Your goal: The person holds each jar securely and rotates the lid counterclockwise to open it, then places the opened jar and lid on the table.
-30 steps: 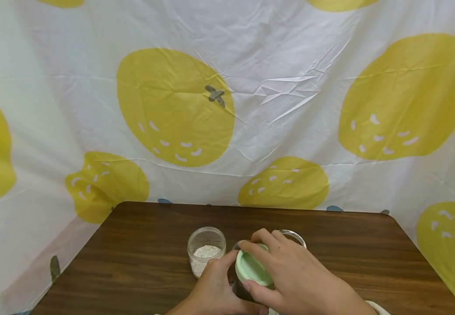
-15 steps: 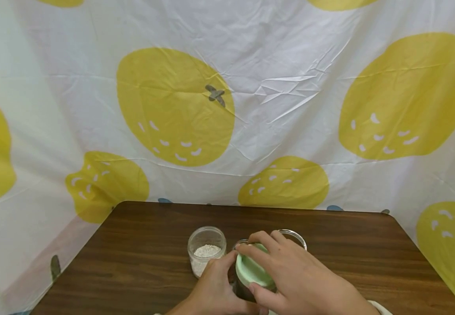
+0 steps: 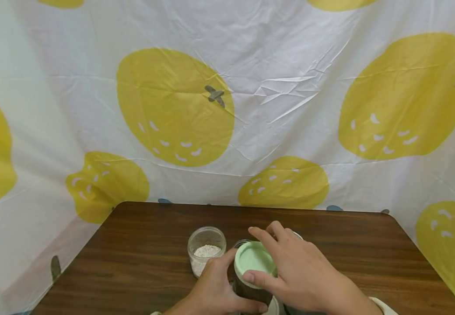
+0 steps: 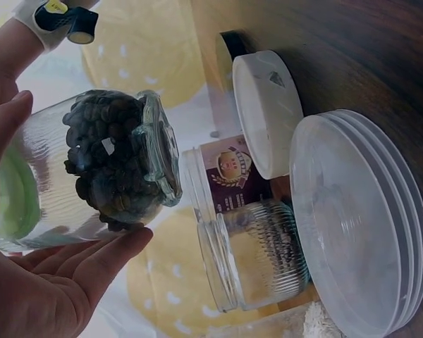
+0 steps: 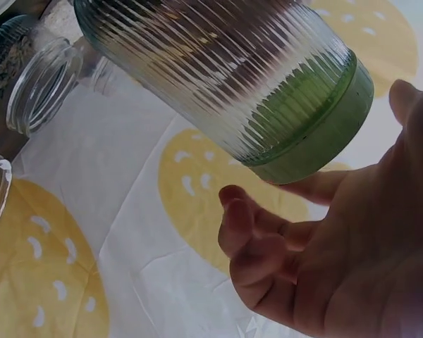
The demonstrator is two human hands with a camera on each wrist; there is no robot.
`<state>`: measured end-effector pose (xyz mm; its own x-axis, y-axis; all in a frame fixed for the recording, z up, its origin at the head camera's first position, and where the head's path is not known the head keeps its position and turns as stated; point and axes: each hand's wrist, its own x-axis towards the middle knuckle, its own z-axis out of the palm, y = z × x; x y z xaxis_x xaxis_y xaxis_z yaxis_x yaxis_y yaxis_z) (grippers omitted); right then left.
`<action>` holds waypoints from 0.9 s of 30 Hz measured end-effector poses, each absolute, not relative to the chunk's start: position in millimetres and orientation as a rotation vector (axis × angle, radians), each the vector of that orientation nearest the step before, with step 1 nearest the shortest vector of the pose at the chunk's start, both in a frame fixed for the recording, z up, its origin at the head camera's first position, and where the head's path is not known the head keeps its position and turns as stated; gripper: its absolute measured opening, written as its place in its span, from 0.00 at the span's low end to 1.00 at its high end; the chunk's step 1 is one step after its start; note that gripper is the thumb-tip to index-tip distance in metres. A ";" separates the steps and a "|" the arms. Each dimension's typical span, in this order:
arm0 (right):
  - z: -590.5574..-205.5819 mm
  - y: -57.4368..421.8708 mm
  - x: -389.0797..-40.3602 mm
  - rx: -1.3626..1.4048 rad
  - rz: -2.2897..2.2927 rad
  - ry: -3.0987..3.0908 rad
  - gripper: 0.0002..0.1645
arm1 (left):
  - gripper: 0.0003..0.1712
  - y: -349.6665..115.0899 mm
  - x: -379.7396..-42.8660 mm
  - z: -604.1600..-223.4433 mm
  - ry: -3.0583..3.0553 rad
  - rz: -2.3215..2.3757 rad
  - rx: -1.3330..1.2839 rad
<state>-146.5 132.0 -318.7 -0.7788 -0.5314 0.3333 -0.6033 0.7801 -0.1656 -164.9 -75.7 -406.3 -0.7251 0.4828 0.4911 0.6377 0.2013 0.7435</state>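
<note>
A ribbed glass jar (image 3: 251, 292) with a pale green lid (image 3: 256, 258) is in my left hand (image 3: 213, 286), the thumb and fingers wrapped round its side. Dark beans (image 4: 113, 158) fill its bottom part in the left wrist view, and the jar is held above the things on the table. My right hand (image 3: 306, 269) is over the lid's right side, its fingers raised and spread. In the right wrist view its loosely bent fingers (image 5: 257, 253) are apart from the green lid, and the thumb stands off too.
On the wooden table (image 3: 145, 249) stands an open glass jar (image 3: 207, 251) part full of white grains. The left wrist view has a ribbed open jar (image 4: 268, 253) with dark contents, a white lid (image 4: 268, 113), clear round plastic pieces (image 4: 359, 225) and a maroon label (image 4: 233, 176).
My right hand's fingers have come off the green lid and lifted, so more of its top shows. The left hand still grips the jar in about the same spot.
</note>
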 end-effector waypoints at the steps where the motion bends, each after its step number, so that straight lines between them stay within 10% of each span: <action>1: -318.8 131.5 -146.5 0.855 0.395 -2.727 0.47 | 0.44 -75.4 -165.2 -406.4 -2.314 -1.560 -1.091; 27: -324.6 130.3 -143.5 1.070 0.295 -2.571 0.35 | 0.41 -77.0 -165.0 -409.5 -2.426 -1.579 -1.006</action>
<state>-143.5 130.3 -324.6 -0.6589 -0.6462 0.3851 -0.7165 0.6950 -0.0598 -165.0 -77.0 -409.5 -0.7819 0.4794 0.3985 0.5584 0.2545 0.7896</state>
